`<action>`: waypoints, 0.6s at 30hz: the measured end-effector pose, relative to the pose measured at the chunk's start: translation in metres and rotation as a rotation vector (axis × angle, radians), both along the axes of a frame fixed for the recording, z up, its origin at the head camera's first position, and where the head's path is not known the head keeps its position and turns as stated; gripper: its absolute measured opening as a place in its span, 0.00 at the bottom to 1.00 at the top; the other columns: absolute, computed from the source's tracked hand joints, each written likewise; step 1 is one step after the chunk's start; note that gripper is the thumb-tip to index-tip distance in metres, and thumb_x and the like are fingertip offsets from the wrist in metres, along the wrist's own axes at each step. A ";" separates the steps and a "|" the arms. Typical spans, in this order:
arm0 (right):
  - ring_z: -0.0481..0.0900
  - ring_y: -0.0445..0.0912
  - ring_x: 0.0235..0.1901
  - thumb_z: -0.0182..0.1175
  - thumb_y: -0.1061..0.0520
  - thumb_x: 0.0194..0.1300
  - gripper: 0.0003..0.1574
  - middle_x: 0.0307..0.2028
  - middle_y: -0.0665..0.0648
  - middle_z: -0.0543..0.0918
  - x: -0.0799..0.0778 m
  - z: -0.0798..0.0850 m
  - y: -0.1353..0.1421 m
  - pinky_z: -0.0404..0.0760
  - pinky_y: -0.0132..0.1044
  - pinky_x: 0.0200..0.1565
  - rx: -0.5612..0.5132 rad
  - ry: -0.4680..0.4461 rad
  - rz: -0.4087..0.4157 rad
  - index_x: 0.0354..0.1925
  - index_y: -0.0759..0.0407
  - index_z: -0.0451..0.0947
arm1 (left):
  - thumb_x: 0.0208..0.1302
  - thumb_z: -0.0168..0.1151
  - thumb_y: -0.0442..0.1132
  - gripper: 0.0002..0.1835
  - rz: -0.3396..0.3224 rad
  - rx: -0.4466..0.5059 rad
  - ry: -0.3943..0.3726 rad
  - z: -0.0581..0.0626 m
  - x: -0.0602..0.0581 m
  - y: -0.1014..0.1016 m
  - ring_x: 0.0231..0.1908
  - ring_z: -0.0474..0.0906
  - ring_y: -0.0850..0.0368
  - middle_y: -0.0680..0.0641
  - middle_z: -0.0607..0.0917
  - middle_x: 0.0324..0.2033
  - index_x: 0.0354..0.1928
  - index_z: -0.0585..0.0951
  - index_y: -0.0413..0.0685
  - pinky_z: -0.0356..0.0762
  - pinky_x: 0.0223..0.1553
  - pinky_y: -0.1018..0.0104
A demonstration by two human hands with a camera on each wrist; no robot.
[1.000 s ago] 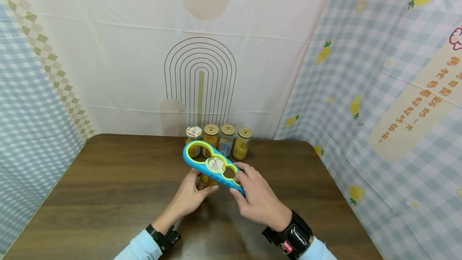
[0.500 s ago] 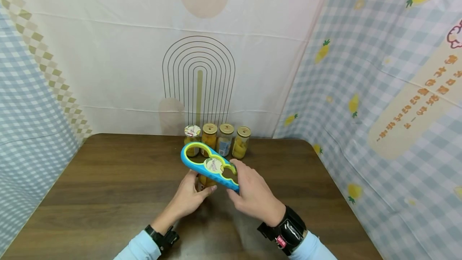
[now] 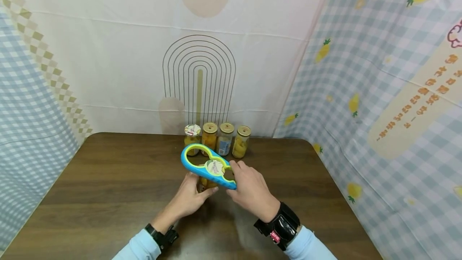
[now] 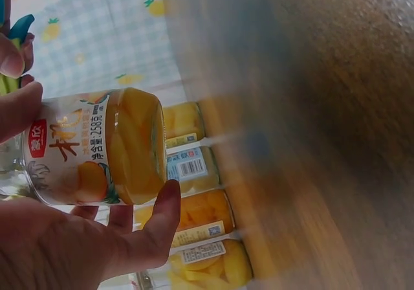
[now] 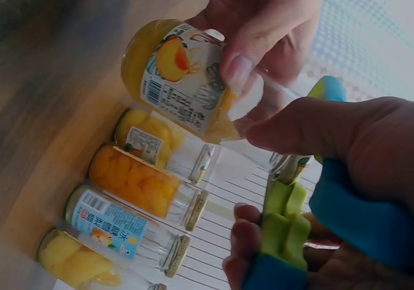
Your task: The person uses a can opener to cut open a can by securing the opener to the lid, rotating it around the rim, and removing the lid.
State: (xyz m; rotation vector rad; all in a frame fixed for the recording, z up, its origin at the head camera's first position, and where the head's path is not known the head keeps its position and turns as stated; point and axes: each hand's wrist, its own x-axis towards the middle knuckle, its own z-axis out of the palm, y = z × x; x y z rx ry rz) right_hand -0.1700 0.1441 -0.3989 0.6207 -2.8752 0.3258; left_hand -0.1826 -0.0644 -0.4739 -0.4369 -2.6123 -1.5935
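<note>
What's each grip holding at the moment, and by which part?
The left grip holds a peach jar around its labelled body. The right grip holds the blue-and-green opener by the end away from its largest opening.

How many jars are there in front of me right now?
5. Your left hand holds one jar. Four more stand in a row at the back of the table, left to right: white-lidded jar, orange-filled jar, blue-labelled jar, end jar.

High forward-down head view, close wrist views (sharing the held jar (image 4: 97,149))
</note>
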 end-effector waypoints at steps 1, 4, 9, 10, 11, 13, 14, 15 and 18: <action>0.80 0.47 0.36 0.83 0.49 0.57 0.48 0.51 0.59 0.85 0.000 0.000 0.000 0.77 0.37 0.34 0.003 0.009 0.006 0.69 0.64 0.76 | 0.69 0.75 0.45 0.34 -0.001 -0.003 0.002 -0.001 0.000 0.000 0.71 0.74 0.40 0.42 0.79 0.68 0.73 0.73 0.49 0.72 0.72 0.35; 0.79 0.47 0.35 0.83 0.49 0.56 0.48 0.50 0.58 0.86 -0.001 -0.002 0.001 0.75 0.35 0.33 0.008 0.038 0.029 0.69 0.64 0.77 | 0.69 0.74 0.43 0.34 -0.014 -0.007 0.006 -0.002 -0.001 -0.001 0.68 0.78 0.44 0.43 0.82 0.66 0.73 0.72 0.48 0.76 0.70 0.39; 0.78 0.45 0.34 0.84 0.47 0.55 0.48 0.49 0.56 0.86 -0.002 -0.004 0.003 0.74 0.33 0.32 0.008 0.067 0.048 0.69 0.62 0.77 | 0.70 0.73 0.44 0.38 -0.031 -0.015 -0.019 -0.001 -0.002 -0.002 0.67 0.79 0.45 0.42 0.82 0.66 0.76 0.68 0.44 0.77 0.68 0.41; 0.77 0.44 0.33 0.84 0.47 0.55 0.48 0.48 0.56 0.86 -0.001 -0.004 0.003 0.73 0.33 0.32 0.006 0.069 0.051 0.69 0.62 0.77 | 0.70 0.73 0.44 0.38 -0.036 -0.013 -0.027 -0.001 -0.001 -0.002 0.68 0.79 0.45 0.42 0.82 0.66 0.77 0.68 0.44 0.77 0.69 0.40; 0.76 0.43 0.33 0.84 0.47 0.55 0.48 0.48 0.56 0.86 -0.001 -0.005 0.004 0.73 0.32 0.32 0.003 0.072 0.054 0.69 0.62 0.77 | 0.70 0.73 0.44 0.40 -0.038 -0.011 -0.035 -0.001 -0.001 -0.002 0.68 0.78 0.44 0.41 0.81 0.67 0.78 0.67 0.43 0.76 0.69 0.40; 0.74 0.42 0.31 0.84 0.48 0.55 0.49 0.47 0.55 0.86 -0.001 -0.006 0.005 0.71 0.31 0.31 -0.002 0.077 0.062 0.69 0.62 0.78 | 0.70 0.73 0.44 0.41 -0.044 -0.010 -0.045 0.000 -0.001 -0.003 0.70 0.77 0.43 0.40 0.80 0.68 0.79 0.66 0.42 0.75 0.71 0.39; 0.73 0.41 0.31 0.84 0.48 0.55 0.49 0.46 0.55 0.86 -0.002 -0.006 0.005 0.71 0.31 0.31 -0.007 0.081 0.068 0.69 0.62 0.78 | 0.71 0.73 0.44 0.41 -0.048 -0.011 -0.048 0.000 0.000 -0.003 0.70 0.76 0.43 0.40 0.80 0.69 0.79 0.65 0.41 0.74 0.71 0.39; 0.72 0.41 0.30 0.84 0.48 0.54 0.49 0.46 0.55 0.85 -0.002 -0.007 0.006 0.70 0.31 0.30 -0.011 0.084 0.073 0.69 0.62 0.78 | 0.71 0.73 0.44 0.41 -0.051 -0.011 -0.051 -0.001 0.000 -0.003 0.70 0.76 0.43 0.40 0.80 0.69 0.79 0.65 0.41 0.74 0.71 0.39; 0.68 0.40 0.29 0.84 0.50 0.54 0.48 0.43 0.53 0.84 -0.002 -0.008 0.007 0.67 0.30 0.29 -0.025 0.093 0.088 0.69 0.63 0.78 | 0.71 0.73 0.45 0.42 -0.058 -0.013 -0.056 -0.002 0.000 -0.004 0.69 0.77 0.44 0.40 0.80 0.69 0.79 0.64 0.41 0.76 0.70 0.41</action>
